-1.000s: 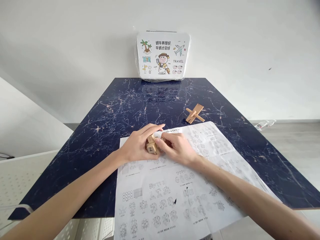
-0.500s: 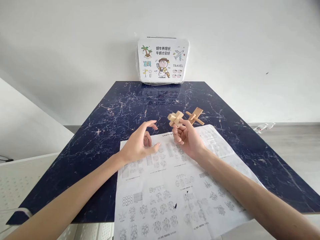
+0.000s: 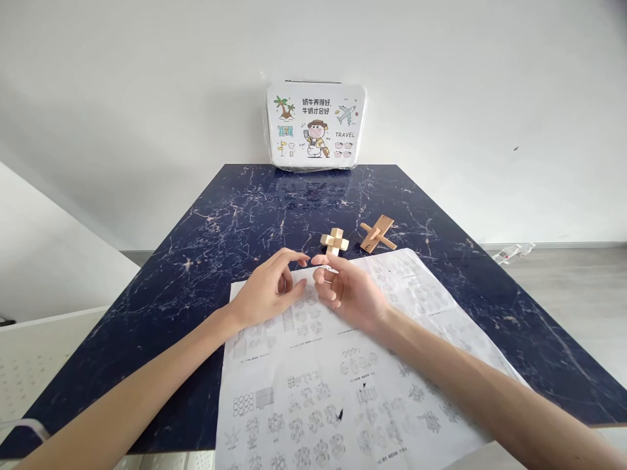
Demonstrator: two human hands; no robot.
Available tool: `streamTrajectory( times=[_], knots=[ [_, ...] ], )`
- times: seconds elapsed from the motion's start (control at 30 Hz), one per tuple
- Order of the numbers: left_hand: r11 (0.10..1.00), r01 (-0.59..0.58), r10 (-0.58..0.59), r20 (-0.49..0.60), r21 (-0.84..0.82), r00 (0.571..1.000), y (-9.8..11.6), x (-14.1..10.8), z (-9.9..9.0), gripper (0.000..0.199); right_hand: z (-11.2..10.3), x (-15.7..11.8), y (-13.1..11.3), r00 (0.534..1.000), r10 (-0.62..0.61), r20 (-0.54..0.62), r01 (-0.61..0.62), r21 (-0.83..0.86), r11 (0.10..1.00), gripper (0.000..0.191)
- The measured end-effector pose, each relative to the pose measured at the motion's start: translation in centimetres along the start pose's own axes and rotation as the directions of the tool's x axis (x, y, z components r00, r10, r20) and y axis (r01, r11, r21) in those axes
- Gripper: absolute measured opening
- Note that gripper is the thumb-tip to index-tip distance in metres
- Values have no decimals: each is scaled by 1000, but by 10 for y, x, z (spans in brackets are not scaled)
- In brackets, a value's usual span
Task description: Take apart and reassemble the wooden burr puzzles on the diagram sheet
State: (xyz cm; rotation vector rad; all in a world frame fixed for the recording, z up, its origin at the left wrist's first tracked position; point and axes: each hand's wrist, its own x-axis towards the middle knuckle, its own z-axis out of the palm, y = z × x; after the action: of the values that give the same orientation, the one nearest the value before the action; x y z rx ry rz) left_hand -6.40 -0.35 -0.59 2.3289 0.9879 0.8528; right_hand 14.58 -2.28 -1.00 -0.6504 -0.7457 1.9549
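A pale wooden burr puzzle (image 3: 335, 241) rests on the dark table just beyond the paper's far edge. My right hand (image 3: 350, 287) is over the sheet just below it, fingers loosely curled and apart, with nothing in them. Facing it, my left hand (image 3: 269, 284) also holds nothing; its fingers and thumb are bent with a gap between them. Both hands hover over or rest on the instruction sheet (image 3: 313, 356), a large white paper with printed puzzle diagrams. Right of the burr puzzle lies a second wooden puzzle (image 3: 377, 234), a flat plate crossed by sticks.
A white zipped case (image 3: 316, 127) with cartoon travel pictures stands at the table's back edge against the wall. The table (image 3: 235, 215) has a dark blue marbled top. A clear plastic wrapper (image 3: 513, 252) lies on the floor at right.
My right hand has let go of the burr puzzle, which now sits on the table, and has moved left and down toward my left hand. The view has shifted slightly.
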Motion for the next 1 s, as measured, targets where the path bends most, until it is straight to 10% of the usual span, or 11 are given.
streamTrajectory(
  times=[0.4,1.0],
  knots=[
    [933,-219,174,177,286,969,-7,-7,0,12,2,0,-1,997,9,72,-5,-62,998,20],
    [908,-8,-20,64,418,998,-33,0,-31,19,-2,2,-1,990,-58,130,54,38,998,51]
  ],
)
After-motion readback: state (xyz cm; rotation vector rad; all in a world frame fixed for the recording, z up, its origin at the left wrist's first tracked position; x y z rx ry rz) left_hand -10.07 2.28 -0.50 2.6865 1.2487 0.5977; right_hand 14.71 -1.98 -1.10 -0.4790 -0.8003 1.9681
